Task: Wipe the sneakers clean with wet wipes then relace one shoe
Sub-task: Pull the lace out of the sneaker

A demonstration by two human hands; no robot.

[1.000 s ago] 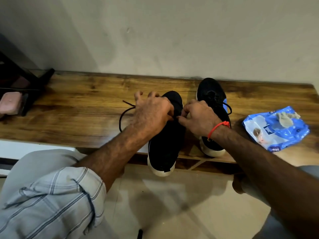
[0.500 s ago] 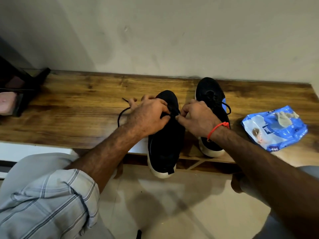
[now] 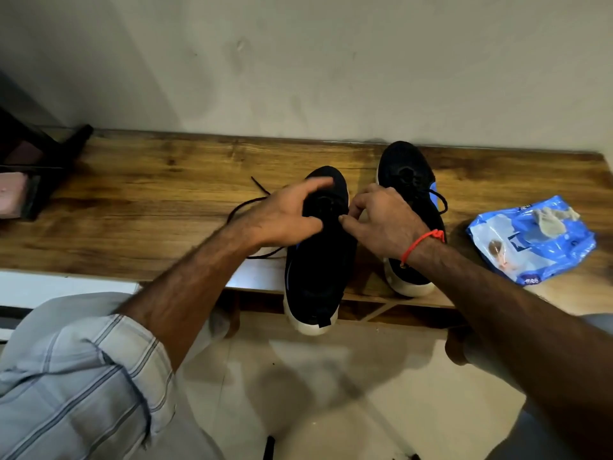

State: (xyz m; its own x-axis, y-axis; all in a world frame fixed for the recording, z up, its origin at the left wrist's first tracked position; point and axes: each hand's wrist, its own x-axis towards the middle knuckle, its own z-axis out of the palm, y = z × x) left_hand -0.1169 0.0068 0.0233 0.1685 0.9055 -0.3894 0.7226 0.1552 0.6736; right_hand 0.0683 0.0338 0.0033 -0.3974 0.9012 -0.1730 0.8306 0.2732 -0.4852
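— Where the wooden bench [image 3: 139, 207] meets its front edge, what does the nearer sneaker [image 3: 318, 260] look like?

— Black knit upper, white sole, a flash of blue at its left side. Its white end hangs past the bench's front edge, over the tiled floor; its other end lies farther back on the bench, toward the wall. So its long axis runs front to back across the bench, leaning only slightly.

— And the lace?

— A black lace [image 3: 242, 207] loops out on the bench to the left of that sneaker, one tip lying loose toward the wall.

— The hands?

— The left hand [image 3: 285, 217] arches over the sneaker's lace area, fingers curved and spread, thumb near the tongue; whether it pinches the lace I cannot tell. The right hand [image 3: 384, 224], with a red thread at its wrist, has thumb and forefinger pressed together at the sneaker's right edge, apparently on the lace.

— The second sneaker [image 3: 411, 194]?

— Just right of the first, parallel to it and farther back on the bench.

— Anything else?

— A blue wipes packet [image 3: 530, 247] at the bench's right end, a crumpled wipe [image 3: 550, 220] on top.
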